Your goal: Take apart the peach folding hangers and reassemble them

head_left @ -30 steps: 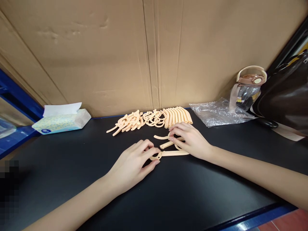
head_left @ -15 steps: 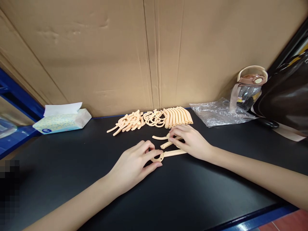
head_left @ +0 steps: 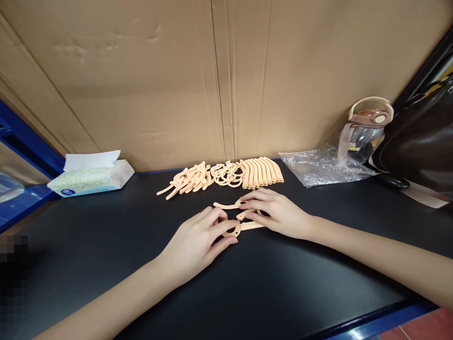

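My left hand is closed, thumb and forefinger around a beige ring piece with small holes, lying on the black tabletop. A straight beige arm extends from that ring toward the right and runs under my other hand. My right hand has its fingertips closed on a beige curved piece with a ring end, whose slim tail points left. Between the two lies another beige arm with a hole at its end, partly hidden by my right fingers.
Behind my hands lie a heap of beige hook-shaped pieces, several rings and a row of bent arms. A tissue pack sits left. Clear plastic bag, bottle and dark bag are right. Cardboard stands behind.
My right hand has shifted slightly left, and the curved piece under its fingers has slid left with it. My left hand and the ring piece have stayed put.
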Tool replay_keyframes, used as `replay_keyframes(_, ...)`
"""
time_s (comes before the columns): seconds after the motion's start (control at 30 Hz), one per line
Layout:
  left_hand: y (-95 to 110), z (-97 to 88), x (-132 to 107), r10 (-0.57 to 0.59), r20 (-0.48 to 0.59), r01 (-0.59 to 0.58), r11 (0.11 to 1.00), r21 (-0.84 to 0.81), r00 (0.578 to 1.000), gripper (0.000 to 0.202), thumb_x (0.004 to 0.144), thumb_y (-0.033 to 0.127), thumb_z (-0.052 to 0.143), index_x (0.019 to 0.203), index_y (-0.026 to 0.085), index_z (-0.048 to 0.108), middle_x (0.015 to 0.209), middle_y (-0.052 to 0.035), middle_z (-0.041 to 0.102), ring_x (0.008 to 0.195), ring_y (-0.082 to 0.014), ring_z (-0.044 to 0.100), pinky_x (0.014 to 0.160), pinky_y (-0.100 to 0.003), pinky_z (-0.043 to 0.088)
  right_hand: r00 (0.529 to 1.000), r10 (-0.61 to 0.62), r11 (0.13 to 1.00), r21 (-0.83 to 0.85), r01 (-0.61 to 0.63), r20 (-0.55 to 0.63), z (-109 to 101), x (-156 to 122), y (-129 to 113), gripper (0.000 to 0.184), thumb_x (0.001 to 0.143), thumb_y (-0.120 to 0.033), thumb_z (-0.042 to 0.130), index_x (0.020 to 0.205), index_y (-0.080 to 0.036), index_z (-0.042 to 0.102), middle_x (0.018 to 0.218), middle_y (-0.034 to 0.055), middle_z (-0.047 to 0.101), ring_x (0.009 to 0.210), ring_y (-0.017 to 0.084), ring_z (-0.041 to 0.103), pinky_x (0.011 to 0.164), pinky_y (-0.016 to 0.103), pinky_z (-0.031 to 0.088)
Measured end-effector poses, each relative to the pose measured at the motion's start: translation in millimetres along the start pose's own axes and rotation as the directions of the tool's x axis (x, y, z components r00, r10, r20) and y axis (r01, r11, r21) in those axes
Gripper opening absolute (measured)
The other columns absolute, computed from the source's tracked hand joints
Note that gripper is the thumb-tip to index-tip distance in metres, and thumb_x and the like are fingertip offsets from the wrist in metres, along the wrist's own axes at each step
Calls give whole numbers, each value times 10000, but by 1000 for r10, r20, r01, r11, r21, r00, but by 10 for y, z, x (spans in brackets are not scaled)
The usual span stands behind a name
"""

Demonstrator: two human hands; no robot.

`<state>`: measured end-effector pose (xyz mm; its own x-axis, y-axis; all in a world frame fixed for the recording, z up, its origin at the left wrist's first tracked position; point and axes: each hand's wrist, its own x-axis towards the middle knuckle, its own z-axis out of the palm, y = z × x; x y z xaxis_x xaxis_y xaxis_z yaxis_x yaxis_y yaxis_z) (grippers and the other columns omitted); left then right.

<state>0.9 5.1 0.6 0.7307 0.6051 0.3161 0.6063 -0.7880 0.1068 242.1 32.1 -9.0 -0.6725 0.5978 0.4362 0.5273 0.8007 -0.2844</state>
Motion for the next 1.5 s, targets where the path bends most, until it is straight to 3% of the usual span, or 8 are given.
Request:
replay_keyframes(0.67, 1, 8, 2, -78, -10, 78, 995, -67, 997, 215, 884, 373, 624, 1027, 212, 631, 946, -4, 618, 836, -170, 599, 691, -279, 477, 999, 41, 998, -42, -42, -12, 3, 20, 3, 127, 958, -175, 569, 995, -218, 683, 1089, 51, 610, 1039, 206, 553, 925, 372, 454)
replay_keyframes(0.83, 32, -30, -1, -90, -4, 88, 979, -181, 996, 218, 957, 361, 487, 1050, 225, 629, 968, -14, 630, 805, -148, 608, 655, -241, 483, 997, 68, 996, -59, -69, -22, 10, 12, 16, 142, 964, -160, 540, 979, -212, 672, 1083, 54, 608, 1048, 210, 551, 921, 375, 463)
replay_keyframes(0.93, 22, -50, 2, -177, 17, 174, 934, -312, 984, 243, 977, 350, 430, 1043, 238, 635, 913, 1, 637, 670, -112, 583, 580, -219, 466, 996, 87, 994, -58, -87, -17, 7, 11, 16, 145, 971, -164, 523, 958, -204, 662, 1090, 60, 606, 1054, 216, 548, 914, 378, 470)
replay_keyframes(1.0, -23, -45, 6, -238, -9, 221, 914, -341, 971, 261, 984, 348, 408, 1044, 248, 642, 951, -2, 644, 730, -124, 598, 642, -236, 491, 996, 89, 995, -44, -89, -12, 3, 10, 13, 145, 971, -159, 518, 954, -203, 656, 1101, 59, 603, 1055, 216, 546, 917, 378, 465)
replay_keyframes(1.13, -156, -7, 18, -215, -57, 195, 951, -240, 975, 311, 997, 327, 361, 1186, 277, 604, 1298, -19, 564, 1187, -199, 514, 1008, -395, 429, 998, 58, 998, -2, -58, -5, 2, 6, 7, 169, 970, -128, 504, 980, -205, 653, 1117, 52, 603, 1055, 204, 545, 935, 363, 447)
replay_keyframes(1.2, -190, 6, 23, -193, -14, 186, 960, -208, 981, 344, 1007, 326, 329, 1256, 279, 562, 1343, -14, 548, 1255, -202, 473, 1056, -430, 389, 999, 43, 999, 7, -43, 0, 5, 5, 3, 178, 972, -120, 498, 984, -200, 656, 1124, 50, 604, 1059, 199, 541, 937, 357, 446)
replay_keyframes(1.3, -175, 4, 25, -183, 16, 183, 972, -146, 983, 347, 1005, 337, 337, 1269, 266, 550, 1268, -16, 613, 1206, -208, 523, 1010, -426, 421, 999, 34, 999, 18, -34, -2, 9, 6, 0, 182, 973, -119, 495, 985, -199, 658, 1143, 48, 598, 1071, 195, 537, 945, 355, 449)
replay_keyframes(1.5, -127, -17, 22, -179, -113, 182, 983, 18, 977, 260, 985, 333, 412, 1100, 218, 615, 1088, -16, 690, 994, -208, 617, 899, -388, 433, 998, 67, 998, 18, -67, -10, 22, -10, 13, 174, 975, -148, 507, 1007, -221, 661, 1165, 55, 574, 1109, 204, 530, 935, 353, 469)
